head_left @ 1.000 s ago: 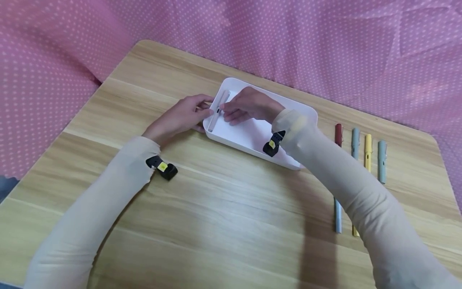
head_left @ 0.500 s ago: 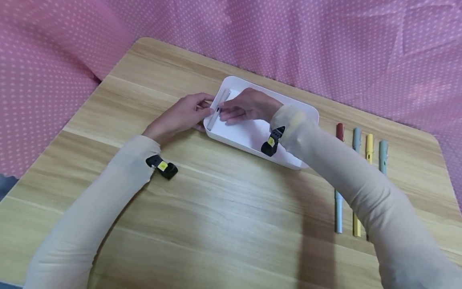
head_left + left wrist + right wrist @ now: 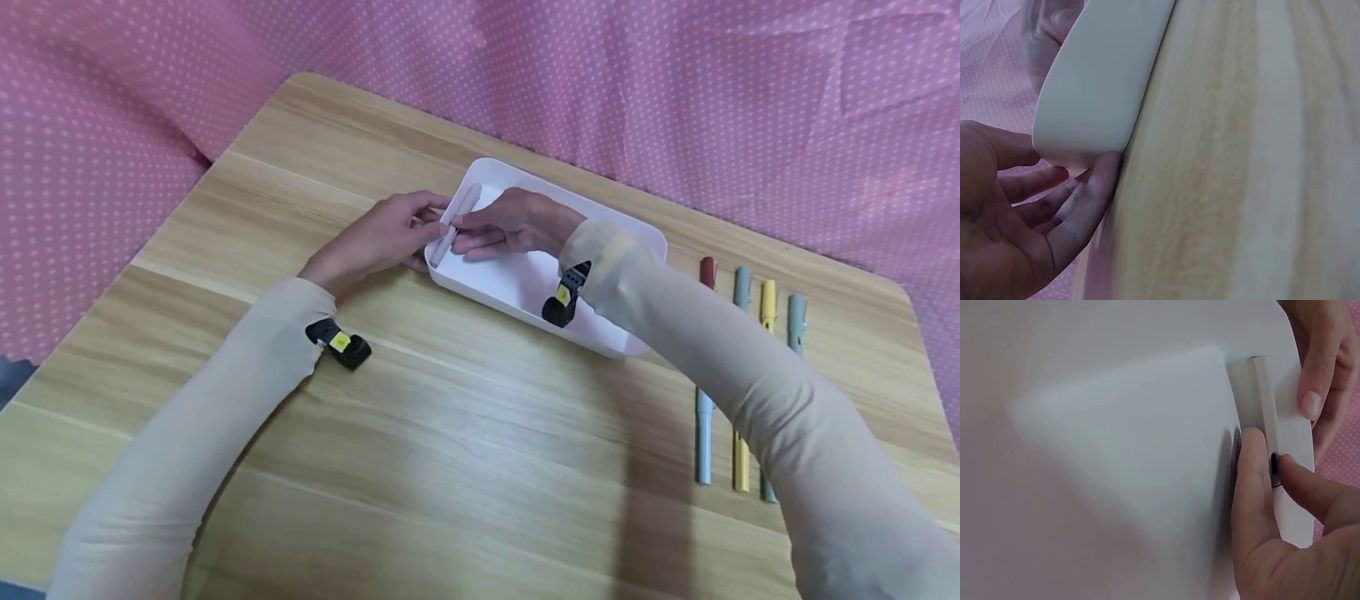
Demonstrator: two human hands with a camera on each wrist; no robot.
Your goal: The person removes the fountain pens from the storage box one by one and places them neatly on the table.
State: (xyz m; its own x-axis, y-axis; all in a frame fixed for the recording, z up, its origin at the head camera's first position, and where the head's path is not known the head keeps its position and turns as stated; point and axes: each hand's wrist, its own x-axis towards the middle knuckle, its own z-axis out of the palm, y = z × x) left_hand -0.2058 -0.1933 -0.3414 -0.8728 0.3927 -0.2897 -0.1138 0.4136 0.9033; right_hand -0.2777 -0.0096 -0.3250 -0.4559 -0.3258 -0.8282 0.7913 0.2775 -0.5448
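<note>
In the head view a white tray (image 3: 536, 329) sits on the wooden table. Along its left end wall lies a pale pinkish pen (image 3: 468, 200), and my right hand (image 3: 517, 221) pinches its middle. The right wrist view shows this pen (image 3: 1264, 394) between thumb and index finger, close to the tray's end wall, with a dark slot in its barrel near the thumb. My left hand (image 3: 386, 237) holds the tray's left end from outside. Its thumb is at the rim; in the left wrist view its fingers (image 3: 1088, 206) touch the outer wall low down.
To the right of the tray several pens lie side by side: a red-capped pen (image 3: 707, 272) with a light blue barrel, a blue-grey pen (image 3: 742, 287), a yellow pen (image 3: 768, 304) and a greenish-grey pen (image 3: 797, 323). My right forearm crosses above them. A pink dotted cloth (image 3: 600, 83) hangs behind the table.
My right thumb and fingers have shifted slightly left onto the pen, whose dark slot is now mostly covered in the head view. The left hand stays at the tray's end.
</note>
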